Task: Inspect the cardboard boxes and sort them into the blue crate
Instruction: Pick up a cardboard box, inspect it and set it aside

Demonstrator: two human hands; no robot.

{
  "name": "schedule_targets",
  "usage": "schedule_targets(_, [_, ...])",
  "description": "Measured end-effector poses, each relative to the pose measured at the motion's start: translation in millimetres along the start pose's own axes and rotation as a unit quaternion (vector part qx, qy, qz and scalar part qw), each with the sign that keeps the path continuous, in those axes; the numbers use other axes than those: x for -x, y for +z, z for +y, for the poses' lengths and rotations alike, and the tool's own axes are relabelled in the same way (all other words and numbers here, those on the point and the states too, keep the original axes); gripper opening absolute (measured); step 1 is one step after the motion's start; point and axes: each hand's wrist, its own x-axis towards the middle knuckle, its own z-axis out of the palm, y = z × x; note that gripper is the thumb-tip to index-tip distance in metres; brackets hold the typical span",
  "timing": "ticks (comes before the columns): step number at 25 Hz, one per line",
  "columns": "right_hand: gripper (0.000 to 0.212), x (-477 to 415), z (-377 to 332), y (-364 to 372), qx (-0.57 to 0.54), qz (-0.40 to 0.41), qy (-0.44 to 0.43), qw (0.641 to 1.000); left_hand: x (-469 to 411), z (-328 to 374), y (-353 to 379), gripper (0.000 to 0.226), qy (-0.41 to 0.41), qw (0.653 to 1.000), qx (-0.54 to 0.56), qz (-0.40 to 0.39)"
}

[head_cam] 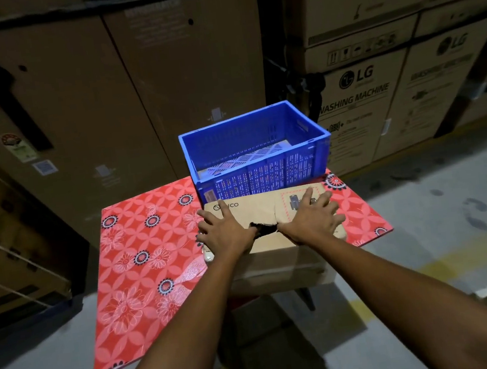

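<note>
Left hand (227, 233) first: fingers (209, 218) splayed wide and flat on the lid of the cardboard box (262, 211). The right hand (311, 218) mirrors it, fingers spread and pressing, curled round nothing. Both thumbs meet at a ragged tear (265, 227) in the lid; whether they hook into it, I can't tell. That's the danger: press harder there, or lift by that edge, and the rip could run and the lid cave in. The box sits just in front of the blue crate (265, 175), close against its near wall, on the red floral surface (146, 259) that spreads left of the crate. Flat palms give little hold, so a lift over that wall could slip.
</note>
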Motion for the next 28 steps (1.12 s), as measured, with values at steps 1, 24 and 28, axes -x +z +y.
schedule_targets(1, [0.13, 1.4, 5.4, 1.6, -0.008, 0.008, -0.005, 1.0, 0.2, -2.7, -0.3, 0.129, 0.004, 1.0, 0.012, 0.006])
schedule_targets(24, [0.054, 24.3, 97.3, 29.3, -0.355, 0.079, 0.083, 0.928, -16.7, -20.1, 48.0, 0.056, -0.011, 0.87, 0.486, -0.079])
schedule_targets(28, [0.063, 23.6, 104.9, 47.2, -0.311, 0.019, 0.096, 0.945, -23.0, -33.1, 64.9, 0.067, 0.021, 0.897, 0.415, -0.147])
